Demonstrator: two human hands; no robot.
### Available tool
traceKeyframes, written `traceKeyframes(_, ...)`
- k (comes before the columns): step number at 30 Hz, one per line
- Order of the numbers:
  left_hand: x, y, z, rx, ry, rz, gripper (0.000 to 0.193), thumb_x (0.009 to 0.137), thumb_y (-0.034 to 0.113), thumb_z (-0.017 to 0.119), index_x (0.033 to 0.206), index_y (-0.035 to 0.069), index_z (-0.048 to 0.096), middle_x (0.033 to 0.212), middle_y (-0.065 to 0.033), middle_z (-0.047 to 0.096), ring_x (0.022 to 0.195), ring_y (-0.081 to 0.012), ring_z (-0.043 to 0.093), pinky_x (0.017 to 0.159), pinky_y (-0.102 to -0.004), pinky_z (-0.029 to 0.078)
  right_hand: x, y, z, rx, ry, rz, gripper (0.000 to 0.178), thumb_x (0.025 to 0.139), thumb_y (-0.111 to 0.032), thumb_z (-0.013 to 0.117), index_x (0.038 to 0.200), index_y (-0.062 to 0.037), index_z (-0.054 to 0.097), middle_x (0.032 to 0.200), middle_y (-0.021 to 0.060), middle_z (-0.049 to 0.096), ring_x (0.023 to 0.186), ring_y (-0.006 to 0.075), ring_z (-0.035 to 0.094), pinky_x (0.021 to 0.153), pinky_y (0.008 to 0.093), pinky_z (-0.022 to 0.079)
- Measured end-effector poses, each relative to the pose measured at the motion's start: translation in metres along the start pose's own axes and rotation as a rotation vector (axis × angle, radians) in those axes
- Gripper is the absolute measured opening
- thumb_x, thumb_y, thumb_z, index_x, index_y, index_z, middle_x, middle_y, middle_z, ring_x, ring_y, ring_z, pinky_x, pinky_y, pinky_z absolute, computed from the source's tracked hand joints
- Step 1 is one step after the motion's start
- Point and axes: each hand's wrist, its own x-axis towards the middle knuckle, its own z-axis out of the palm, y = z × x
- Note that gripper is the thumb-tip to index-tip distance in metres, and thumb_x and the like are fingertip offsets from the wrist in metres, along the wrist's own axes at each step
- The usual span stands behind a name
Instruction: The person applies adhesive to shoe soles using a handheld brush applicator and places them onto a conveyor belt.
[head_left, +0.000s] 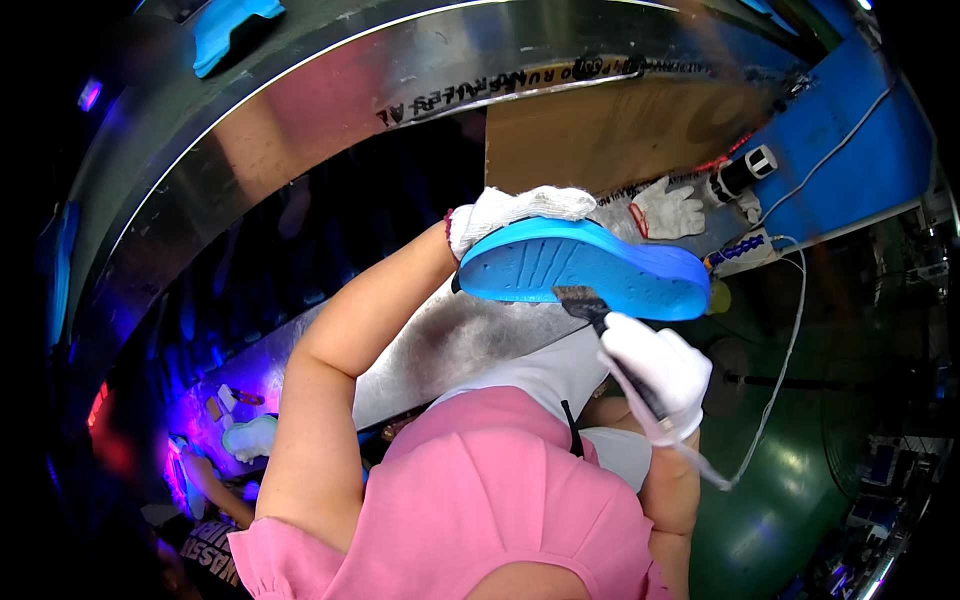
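Observation:
A blue shoe sole (590,268) is held up in front of me, its grooved face turned toward me. My left hand (520,213), in a white knit glove, grips it along the far edge; the fingertips are partly hidden behind the sole. In my right hand (655,370), also gloved in white and a little blurred, is a brush (578,303) with a dark handle and flat dark bristles. The bristle end overlaps the sole's near edge; whether it touches cannot be told. A thin pale tube (715,472) hangs near the right wrist.
Metal worktop (430,345) lies below the sole. Beyond it are a cardboard sheet (630,130), a loose white glove (670,208) and a black-and-white cylinder (742,175). A curved metal rim (290,150) borders the far side. Another person's arm (215,490) shows at lower left.

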Motion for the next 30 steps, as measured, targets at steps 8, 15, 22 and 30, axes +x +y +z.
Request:
traceKeyframes(8,-0.048,0.013,0.005,-0.323,0.303,-0.448,0.047,0.088,0.037,0.061,0.120,0.003,0.057,0.122,-0.0141,0.058,0.109,-0.0251,0.059,0.094,-0.0350,0.045,-0.003,-0.006,0.006,0.204,0.024,0.016,0.027,0.064,0.000,0.079,0.089,-0.0041,0.068,0.091,0.0135,0.070,0.066,0.0263,0.063,0.060,0.0315,0.049)
traceKeyframes(15,-0.099,0.193,-0.014,-1.245,0.372,0.145,0.120,0.071,0.087,0.041,0.145,-0.006,0.023,0.120,-0.0397,0.049,0.099,-0.0535,0.058,0.073,-0.0594,0.054,-0.018,-0.030,-0.004,0.650,0.241,0.175,0.036,0.076,-0.027,0.081,0.091,-0.0025,0.059,0.089,0.0173,0.066,0.077,0.0248,0.063,0.068,0.0338,0.050)
traceKeyframes(22,-0.106,0.249,-0.062,-1.031,0.589,0.550,0.071,0.093,0.056,0.043,0.136,-0.001,0.043,0.131,-0.0207,0.052,0.105,-0.0328,0.060,0.075,-0.0389,0.055,-0.021,-0.018,0.017,0.664,0.234,0.156,0.035,0.075,-0.017,0.081,0.095,0.0026,0.059,0.093,0.0206,0.067,0.080,0.0255,0.065,0.076,0.0330,0.052)
traceKeyframes(30,-0.001,0.267,-0.085,1.707,0.251,-0.087,0.036,0.094,0.036,0.050,0.107,0.005,0.064,0.126,-0.0149,0.055,0.128,-0.0328,0.042,0.097,-0.0486,0.043,-0.033,-0.020,0.012,0.701,0.295,0.299,0.031,0.074,-0.015,0.081,0.091,0.0024,0.061,0.088,0.0175,0.068,0.077,0.0237,0.066,0.073,0.0311,0.053)
